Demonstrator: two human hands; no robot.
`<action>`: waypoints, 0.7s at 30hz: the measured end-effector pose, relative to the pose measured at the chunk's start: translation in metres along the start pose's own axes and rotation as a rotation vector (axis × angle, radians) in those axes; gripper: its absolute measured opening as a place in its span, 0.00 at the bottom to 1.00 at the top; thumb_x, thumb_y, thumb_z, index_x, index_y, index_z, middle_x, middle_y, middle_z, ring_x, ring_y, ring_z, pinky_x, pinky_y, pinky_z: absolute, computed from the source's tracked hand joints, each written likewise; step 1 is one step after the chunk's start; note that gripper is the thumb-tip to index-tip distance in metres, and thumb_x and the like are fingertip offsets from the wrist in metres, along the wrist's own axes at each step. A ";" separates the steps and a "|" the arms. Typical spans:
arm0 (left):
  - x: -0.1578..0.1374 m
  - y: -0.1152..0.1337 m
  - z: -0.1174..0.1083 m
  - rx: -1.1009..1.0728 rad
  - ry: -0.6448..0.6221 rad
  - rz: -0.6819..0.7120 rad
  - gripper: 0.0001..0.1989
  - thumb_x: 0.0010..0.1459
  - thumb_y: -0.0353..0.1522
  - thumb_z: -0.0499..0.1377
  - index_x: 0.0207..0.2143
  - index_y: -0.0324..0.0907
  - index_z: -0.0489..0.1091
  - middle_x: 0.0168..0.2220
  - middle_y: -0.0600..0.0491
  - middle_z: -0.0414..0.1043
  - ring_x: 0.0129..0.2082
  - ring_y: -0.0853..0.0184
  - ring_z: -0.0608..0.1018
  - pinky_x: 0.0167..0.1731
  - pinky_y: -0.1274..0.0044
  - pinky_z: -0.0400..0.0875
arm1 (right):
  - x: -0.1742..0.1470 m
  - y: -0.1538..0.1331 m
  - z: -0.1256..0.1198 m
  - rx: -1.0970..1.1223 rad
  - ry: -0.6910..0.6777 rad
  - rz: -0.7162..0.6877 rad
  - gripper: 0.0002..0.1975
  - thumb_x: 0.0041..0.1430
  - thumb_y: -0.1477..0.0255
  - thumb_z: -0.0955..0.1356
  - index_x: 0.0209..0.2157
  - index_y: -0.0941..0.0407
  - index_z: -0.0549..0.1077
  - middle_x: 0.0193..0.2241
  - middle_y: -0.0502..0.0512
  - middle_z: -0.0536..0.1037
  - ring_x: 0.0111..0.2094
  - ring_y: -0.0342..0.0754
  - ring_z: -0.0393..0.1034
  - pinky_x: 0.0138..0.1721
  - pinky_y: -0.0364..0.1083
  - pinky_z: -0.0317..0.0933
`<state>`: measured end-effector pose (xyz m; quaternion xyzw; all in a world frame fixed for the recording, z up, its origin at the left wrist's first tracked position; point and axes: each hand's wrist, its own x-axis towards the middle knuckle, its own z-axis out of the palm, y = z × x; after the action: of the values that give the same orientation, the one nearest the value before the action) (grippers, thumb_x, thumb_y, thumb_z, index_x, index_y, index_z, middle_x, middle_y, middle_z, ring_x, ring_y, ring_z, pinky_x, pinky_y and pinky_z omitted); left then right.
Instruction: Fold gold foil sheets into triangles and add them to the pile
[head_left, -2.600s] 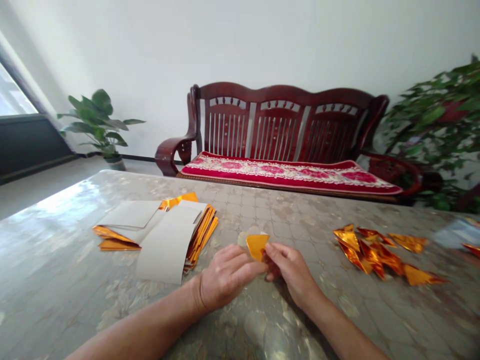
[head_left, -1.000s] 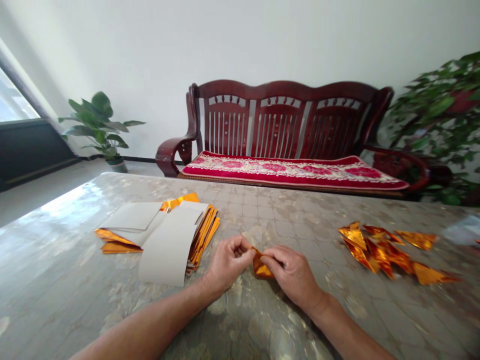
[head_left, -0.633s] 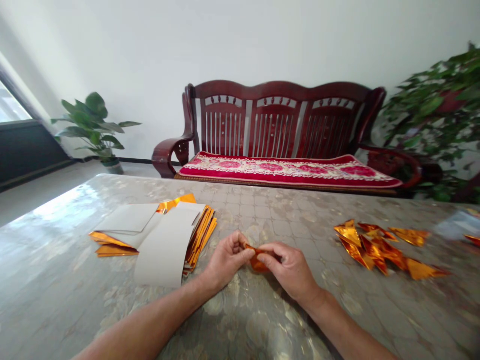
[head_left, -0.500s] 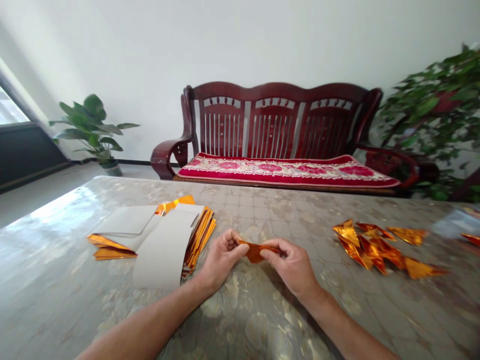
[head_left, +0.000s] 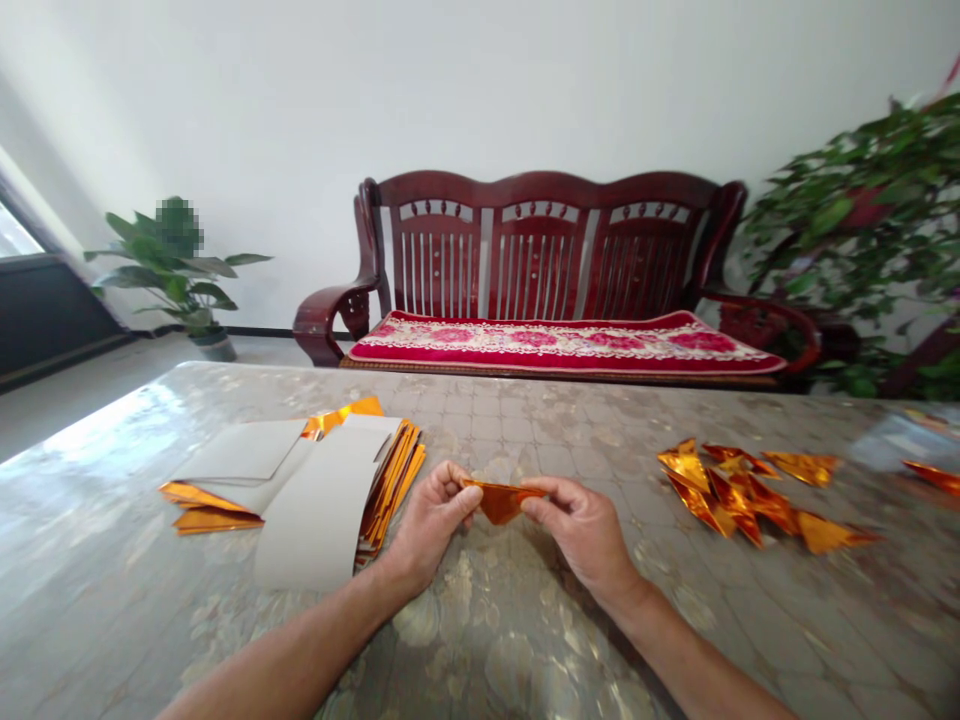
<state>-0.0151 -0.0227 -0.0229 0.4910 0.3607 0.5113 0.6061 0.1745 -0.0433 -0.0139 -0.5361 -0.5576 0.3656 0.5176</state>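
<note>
Nearest, above the patterned table (head_left: 480, 620), the foil (head_left: 500, 503) is pinched at both ends: its left end is clamped between the thumb and fingers of the left hand (head_left: 435, 515), its right end between those of the right hand (head_left: 581, 525). About a second ago it was gathered small between the two grips; since then the hands have been drawn apart and the foil has been stretched out, so that a straight upper edge and a downward point are now shown. By that change (this is judged rather than seen) a wider, sharper-ended form has been given to it, closer to that of the folded pieces (head_left: 750, 505), which are loosely heaped well to the right. Beside the left hand, the sheets (head_left: 311, 510) are stacked, with pale faces up and orange edges fanned out. Near the right edge, beyond the folded pieces, something clear, perhaps a bag (head_left: 900, 440), is too blurred to be named with confidence. Past the table, a red cloth (head_left: 532, 342) is spread along the bench (head_left: 535, 235), which is flanked by the left plant (head_left: 184, 280) and the right plant (head_left: 862, 240).
</note>
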 end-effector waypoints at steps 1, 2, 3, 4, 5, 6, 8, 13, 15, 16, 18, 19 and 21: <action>0.000 0.000 -0.001 0.004 -0.002 0.001 0.17 0.53 0.40 0.66 0.30 0.41 0.62 0.22 0.61 0.65 0.21 0.77 0.64 0.24 0.83 0.58 | 0.000 -0.001 0.000 0.001 -0.012 -0.004 0.11 0.47 0.65 0.72 0.32 0.55 0.82 0.24 0.51 0.80 0.24 0.44 0.69 0.27 0.42 0.63; 0.000 0.000 -0.001 0.009 -0.005 -0.001 0.16 0.53 0.40 0.66 0.30 0.41 0.62 0.22 0.61 0.65 0.21 0.77 0.64 0.23 0.83 0.57 | 0.000 -0.002 -0.001 0.000 -0.024 -0.004 0.11 0.48 0.65 0.71 0.31 0.55 0.82 0.24 0.51 0.80 0.24 0.44 0.69 0.27 0.41 0.63; 0.001 0.000 -0.002 0.015 -0.007 -0.002 0.16 0.54 0.39 0.66 0.30 0.41 0.62 0.22 0.61 0.64 0.21 0.77 0.64 0.23 0.83 0.57 | 0.000 -0.002 -0.002 -0.004 -0.036 -0.001 0.10 0.49 0.65 0.71 0.31 0.55 0.82 0.23 0.51 0.80 0.24 0.44 0.69 0.27 0.41 0.63; 0.001 0.001 -0.002 0.022 -0.009 0.000 0.16 0.54 0.39 0.66 0.29 0.41 0.62 0.21 0.62 0.64 0.21 0.77 0.63 0.24 0.83 0.57 | 0.000 -0.003 -0.002 -0.011 -0.047 0.003 0.10 0.49 0.64 0.71 0.30 0.55 0.82 0.23 0.50 0.79 0.24 0.44 0.69 0.27 0.41 0.63; 0.000 0.002 -0.002 0.030 -0.013 0.007 0.16 0.53 0.39 0.66 0.29 0.41 0.62 0.21 0.62 0.64 0.21 0.77 0.63 0.24 0.83 0.57 | 0.000 -0.002 -0.003 -0.019 -0.056 0.006 0.10 0.50 0.64 0.71 0.30 0.55 0.82 0.22 0.50 0.79 0.24 0.44 0.69 0.26 0.41 0.63; 0.000 0.003 -0.002 0.037 -0.017 0.018 0.16 0.53 0.39 0.66 0.28 0.41 0.62 0.22 0.61 0.64 0.22 0.77 0.64 0.25 0.83 0.58 | 0.000 -0.002 -0.003 -0.028 -0.062 0.008 0.10 0.51 0.64 0.70 0.29 0.55 0.82 0.21 0.50 0.79 0.24 0.44 0.70 0.26 0.41 0.63; 0.000 0.006 -0.001 0.056 -0.022 0.042 0.16 0.52 0.39 0.66 0.27 0.40 0.62 0.23 0.60 0.64 0.24 0.76 0.65 0.27 0.83 0.60 | 0.000 0.001 -0.004 -0.050 -0.065 0.009 0.10 0.52 0.64 0.70 0.29 0.55 0.82 0.21 0.50 0.78 0.24 0.44 0.70 0.26 0.41 0.63; 0.000 0.006 0.001 0.102 0.011 0.030 0.17 0.52 0.41 0.66 0.27 0.41 0.62 0.22 0.60 0.65 0.23 0.75 0.66 0.26 0.82 0.60 | -0.001 0.002 -0.004 -0.056 -0.032 0.003 0.13 0.55 0.62 0.70 0.36 0.54 0.82 0.25 0.51 0.80 0.27 0.46 0.73 0.29 0.42 0.66; -0.001 0.005 0.001 0.070 0.035 0.000 0.18 0.52 0.42 0.66 0.28 0.41 0.62 0.21 0.61 0.65 0.21 0.76 0.65 0.25 0.83 0.59 | -0.002 -0.001 -0.005 0.012 -0.017 -0.002 0.18 0.58 0.58 0.68 0.41 0.55 0.80 0.26 0.51 0.80 0.26 0.45 0.73 0.30 0.42 0.66; -0.001 0.005 0.002 0.042 0.045 -0.016 0.18 0.52 0.42 0.66 0.29 0.41 0.62 0.21 0.61 0.66 0.21 0.76 0.66 0.25 0.83 0.59 | -0.001 -0.003 -0.006 0.066 -0.004 0.001 0.20 0.60 0.56 0.66 0.44 0.55 0.79 0.26 0.51 0.79 0.25 0.45 0.72 0.29 0.42 0.66; -0.001 0.005 0.002 -0.013 0.058 -0.048 0.20 0.51 0.44 0.67 0.29 0.41 0.62 0.21 0.60 0.67 0.20 0.76 0.66 0.24 0.84 0.59 | 0.000 -0.004 -0.008 0.191 0.026 0.032 0.24 0.62 0.53 0.64 0.46 0.57 0.78 0.22 0.50 0.76 0.23 0.43 0.70 0.27 0.42 0.65; -0.001 0.005 0.003 -0.036 0.062 -0.063 0.20 0.50 0.45 0.67 0.29 0.41 0.62 0.20 0.60 0.67 0.20 0.76 0.66 0.23 0.84 0.58 | 0.000 -0.004 -0.008 0.244 0.030 0.059 0.24 0.62 0.53 0.64 0.46 0.57 0.77 0.21 0.49 0.75 0.22 0.43 0.68 0.26 0.41 0.64; -0.001 0.005 0.003 -0.068 0.070 -0.088 0.21 0.49 0.46 0.68 0.29 0.41 0.63 0.20 0.60 0.67 0.20 0.77 0.67 0.23 0.84 0.58 | 0.002 -0.002 -0.009 0.313 0.010 0.119 0.22 0.59 0.54 0.67 0.44 0.57 0.77 0.20 0.48 0.75 0.22 0.42 0.68 0.26 0.41 0.64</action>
<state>-0.0135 -0.0243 -0.0171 0.4354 0.3854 0.5130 0.6314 0.1829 -0.0430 -0.0104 -0.4828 -0.4585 0.4757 0.5749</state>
